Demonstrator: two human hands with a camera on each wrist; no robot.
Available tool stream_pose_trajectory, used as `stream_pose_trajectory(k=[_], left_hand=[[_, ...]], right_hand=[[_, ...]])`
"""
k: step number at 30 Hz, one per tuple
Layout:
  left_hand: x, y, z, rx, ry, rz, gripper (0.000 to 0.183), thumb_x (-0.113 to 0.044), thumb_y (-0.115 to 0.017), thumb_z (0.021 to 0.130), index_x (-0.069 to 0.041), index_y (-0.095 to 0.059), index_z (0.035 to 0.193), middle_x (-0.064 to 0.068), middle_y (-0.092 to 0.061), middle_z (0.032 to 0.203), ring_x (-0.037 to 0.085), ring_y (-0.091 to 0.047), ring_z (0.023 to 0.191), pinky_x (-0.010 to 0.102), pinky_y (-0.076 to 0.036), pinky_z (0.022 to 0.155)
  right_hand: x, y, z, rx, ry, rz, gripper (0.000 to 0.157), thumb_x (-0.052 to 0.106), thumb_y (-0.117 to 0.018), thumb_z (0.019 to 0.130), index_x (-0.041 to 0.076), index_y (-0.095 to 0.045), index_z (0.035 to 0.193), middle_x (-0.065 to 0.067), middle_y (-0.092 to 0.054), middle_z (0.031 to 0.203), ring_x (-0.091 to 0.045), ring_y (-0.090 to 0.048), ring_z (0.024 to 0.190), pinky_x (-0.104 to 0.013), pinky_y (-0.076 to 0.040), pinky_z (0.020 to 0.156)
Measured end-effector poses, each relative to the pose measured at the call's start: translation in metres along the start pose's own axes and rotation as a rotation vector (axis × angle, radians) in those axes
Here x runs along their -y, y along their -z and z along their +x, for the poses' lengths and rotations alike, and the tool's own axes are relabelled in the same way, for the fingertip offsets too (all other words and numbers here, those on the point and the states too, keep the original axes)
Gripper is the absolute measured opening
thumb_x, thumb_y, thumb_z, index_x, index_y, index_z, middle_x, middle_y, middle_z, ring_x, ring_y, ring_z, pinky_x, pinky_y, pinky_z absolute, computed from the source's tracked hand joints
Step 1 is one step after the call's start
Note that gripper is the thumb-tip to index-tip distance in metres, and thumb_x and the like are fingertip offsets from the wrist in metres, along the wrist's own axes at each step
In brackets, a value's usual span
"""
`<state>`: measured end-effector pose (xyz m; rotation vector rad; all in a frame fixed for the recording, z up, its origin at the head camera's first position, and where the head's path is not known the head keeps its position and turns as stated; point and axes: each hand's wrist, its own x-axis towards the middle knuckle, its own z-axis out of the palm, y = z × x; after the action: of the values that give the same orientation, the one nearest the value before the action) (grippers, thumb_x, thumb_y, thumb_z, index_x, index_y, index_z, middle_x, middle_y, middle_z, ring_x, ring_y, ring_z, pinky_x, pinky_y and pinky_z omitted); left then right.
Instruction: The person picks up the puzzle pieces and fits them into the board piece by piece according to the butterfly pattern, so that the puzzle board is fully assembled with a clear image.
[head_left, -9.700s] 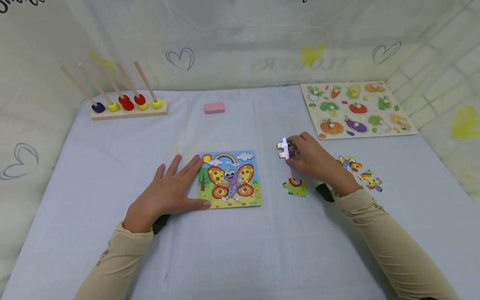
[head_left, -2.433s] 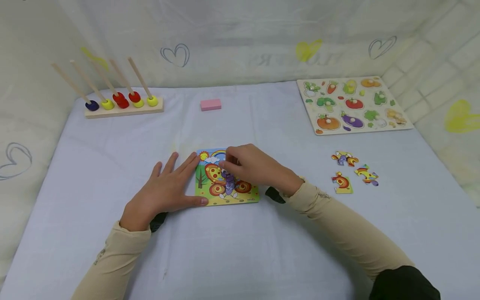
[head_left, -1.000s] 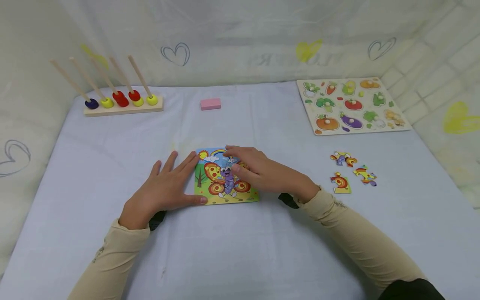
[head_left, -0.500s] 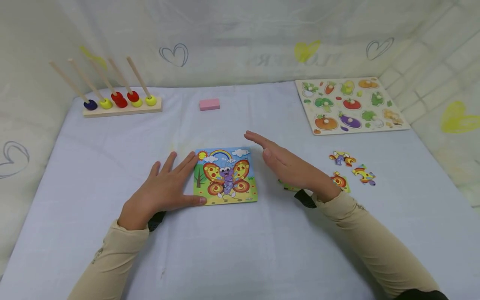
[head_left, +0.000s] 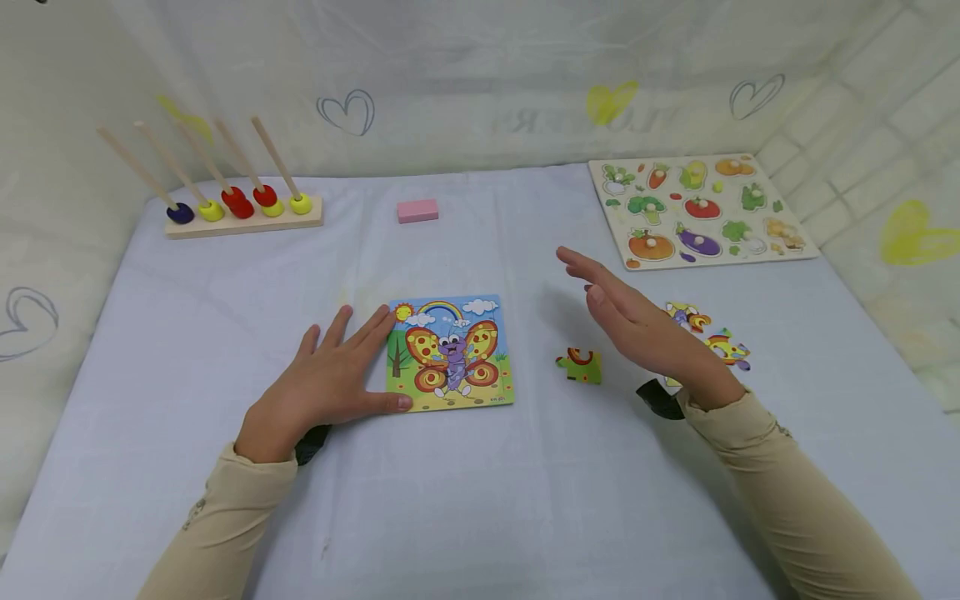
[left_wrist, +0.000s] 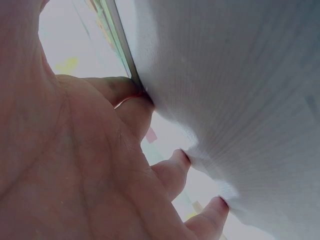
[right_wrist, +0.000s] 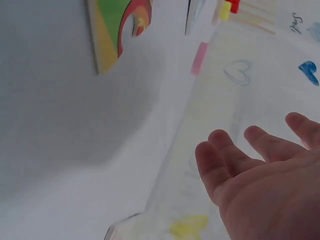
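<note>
My left hand (head_left: pixel 318 385) lies with fingers spread on the cloth, index fingertip and thumb touching the left edge of a square butterfly jigsaw puzzle (head_left: pixel 452 354). In the left wrist view the fingertips of the left hand (left_wrist: pixel 85 155) rest against the cloth beside the board's edge. Held above the table to the right, my right hand (head_left: pixel 637 325) has straight fingers and nothing in it. A loose green jigsaw piece (head_left: pixel 583 367) lies between the puzzle and that hand. Beyond the hand lie more jigsaw pieces (head_left: pixel 723 346), partly covered by it.
A wooden bead abacus (head_left: pixel 243 223) stands at the back left. Near the back edge lies a pink block (head_left: pixel 417 211). A vegetable peg board (head_left: pixel 701 212) occupies the back right. White cloth covers the table, and a printed curtain hangs behind.
Earlier the right hand pinched a jigsaw piece, then worked over the puzzle's upper part. It has since lifted off and moved right, uncovering the puzzle and the green piece. Left hand stays put.
</note>
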<state>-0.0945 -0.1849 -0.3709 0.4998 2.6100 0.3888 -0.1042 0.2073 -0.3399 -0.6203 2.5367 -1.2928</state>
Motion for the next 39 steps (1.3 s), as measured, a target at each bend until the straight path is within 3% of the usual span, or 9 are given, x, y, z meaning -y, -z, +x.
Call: stream_pose_trajectory(k=[3,9,12,17,19,25,29,39], left_hand=[[0.000,0.000,0.000,0.003,0.003,0.000,0.121,-0.069,-0.080,0.085,-0.015,-0.017,0.174,0.008,-0.012,0.180,0.049,0.003,0.161,0.076,-0.001,0.122],[0.000,-0.001,0.001,0.004,0.006,0.003,0.121,-0.067,-0.080,0.085,-0.015,-0.016,0.174,0.008,-0.011,0.180,0.049,0.003,0.161,0.076,-0.001,0.122],[0.000,-0.002,0.001,0.004,0.005,0.002,0.121,-0.068,-0.080,0.085,-0.015,-0.016,0.174,0.007,-0.011,0.180,0.049,0.003,0.161,0.076,-0.001,0.122],[0.000,-0.002,0.000,0.003,0.004,0.002,0.121,-0.069,-0.079,0.086,-0.016,-0.015,0.174,0.007,-0.011,0.180,0.049,0.003,0.161,0.076,-0.001,0.122],[0.001,-0.002,0.001,0.002,0.003,0.002,0.121,-0.070,-0.079,0.086,-0.016,-0.015,0.174,0.006,-0.010,0.180,0.049,0.003,0.161,0.076,-0.001,0.122],[0.001,-0.003,0.002,0.000,0.003,0.005,0.121,-0.070,-0.079,0.085,-0.017,-0.015,0.174,0.006,-0.010,0.180,0.048,0.003,0.161,0.075,0.000,0.122],[0.001,-0.002,0.002,0.001,0.004,0.007,0.121,-0.069,-0.079,0.085,-0.017,-0.015,0.174,0.006,-0.010,0.180,0.048,0.003,0.161,0.075,0.000,0.122],[0.001,-0.001,0.001,0.008,0.007,0.014,0.123,-0.071,-0.078,0.085,-0.016,-0.014,0.174,0.007,-0.011,0.180,0.049,0.003,0.161,0.076,-0.001,0.122]], right_hand=[[-0.005,0.011,-0.008,-0.046,-0.059,-0.031,0.058,0.040,-0.042,0.117,0.032,-0.025,0.172,-0.006,-0.031,0.173,-0.031,-0.028,0.158,-0.071,-0.029,0.119],[-0.012,0.037,-0.025,-0.132,-0.127,-0.080,0.059,0.037,-0.041,0.117,0.031,-0.023,0.172,-0.015,-0.029,0.172,-0.043,-0.031,0.155,-0.077,-0.032,0.113],[-0.016,0.050,-0.033,-0.171,-0.151,-0.100,0.058,0.037,-0.038,0.117,0.032,-0.022,0.173,-0.014,-0.029,0.172,-0.044,-0.030,0.154,-0.077,-0.037,0.108],[-0.026,0.064,-0.044,-0.204,-0.162,-0.124,0.058,0.033,-0.036,0.118,0.027,-0.020,0.173,-0.007,-0.024,0.175,-0.039,-0.026,0.157,-0.077,-0.032,0.112],[-0.031,0.068,-0.049,-0.209,-0.172,-0.137,0.058,0.032,-0.036,0.118,0.026,-0.019,0.173,-0.006,-0.021,0.176,-0.039,-0.025,0.158,-0.078,-0.025,0.116],[-0.044,0.073,-0.064,-0.207,-0.222,-0.151,0.060,0.031,-0.038,0.118,0.037,-0.014,0.173,-0.006,-0.015,0.178,-0.044,-0.022,0.159,-0.081,-0.025,0.113],[-0.051,0.075,-0.073,-0.200,-0.261,-0.148,0.064,0.032,-0.041,0.117,0.037,-0.011,0.174,-0.014,-0.012,0.178,-0.053,-0.020,0.156,-0.086,-0.024,0.108],[-0.060,0.076,-0.084,-0.174,-0.336,-0.202,0.075,0.030,-0.051,0.115,0.032,-0.006,0.174,-0.021,-0.011,0.177,-0.062,-0.023,0.149,-0.087,-0.034,0.099]])
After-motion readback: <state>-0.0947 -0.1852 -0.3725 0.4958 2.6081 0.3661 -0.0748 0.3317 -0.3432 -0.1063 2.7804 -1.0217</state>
